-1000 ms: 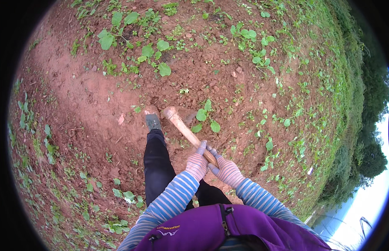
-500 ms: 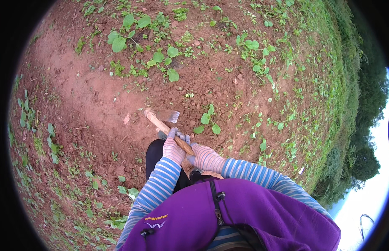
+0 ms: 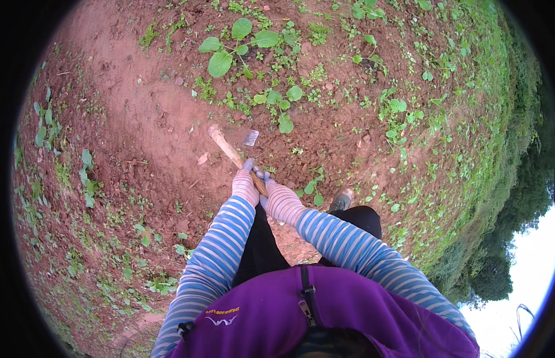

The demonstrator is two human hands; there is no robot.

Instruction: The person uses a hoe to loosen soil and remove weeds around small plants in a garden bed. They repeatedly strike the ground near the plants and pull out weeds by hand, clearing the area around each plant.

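Both of my hands are closed around the wooden handle of a hoe (image 3: pixel 228 149), held in front of my legs. My left hand (image 3: pixel 249 169), in a greyish glove, grips the handle from its left side. Close behind it, my right hand (image 3: pixel 266 181) wraps the lower part of the handle, partly hidden by the sleeve cuff. The hoe's metal blade (image 3: pixel 250 138) points to the right, its edge bright and the rest brown with soil. It hovers over or rests on the reddish ground; I cannot tell which.
Leafy green seedlings (image 3: pixel 233 46) grow ahead of the hoe, and a smaller seedling (image 3: pixel 314 186) stands just beside my shoe (image 3: pixel 342 199). More plants (image 3: pixel 86 176) line the left. A grassy bank (image 3: pixel 498 179) runs along the right.
My right leg and shoe have come forward beside the small seedling. The view has shifted, so the plants appear farther right. Both hands keep their hold on the hoe.
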